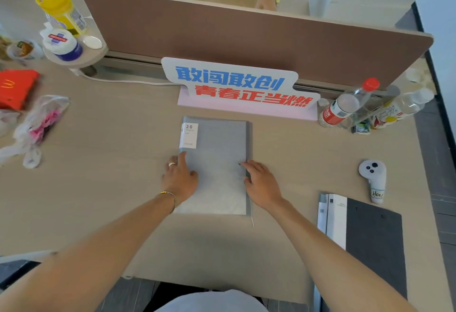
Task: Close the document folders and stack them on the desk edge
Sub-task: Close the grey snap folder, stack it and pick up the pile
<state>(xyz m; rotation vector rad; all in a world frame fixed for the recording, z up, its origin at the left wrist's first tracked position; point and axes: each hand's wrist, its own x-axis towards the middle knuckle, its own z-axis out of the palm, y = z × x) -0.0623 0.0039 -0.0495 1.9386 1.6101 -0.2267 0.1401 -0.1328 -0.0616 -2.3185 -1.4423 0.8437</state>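
A grey document folder point(217, 149) lies closed and flat in the middle of the desk, with a white "20" label at its top left corner. My left hand point(180, 178) rests on its left spine edge, fingers spread. My right hand point(261, 183) lies on its right edge, fingertips on the cover and thumb at the side. At the desk's right edge sits a stack of closed folders point(370, 242), a dark grey one on top with white and grey ones showing under its left side.
A slogan sign point(237, 87) stands behind the folder against the brown divider point(246, 35). Plastic bottles point(345, 107) lie at the back right, a white controller point(373, 178) at the right. A plastic bag point(37, 126), a red box point(14, 89) and jars sit left.
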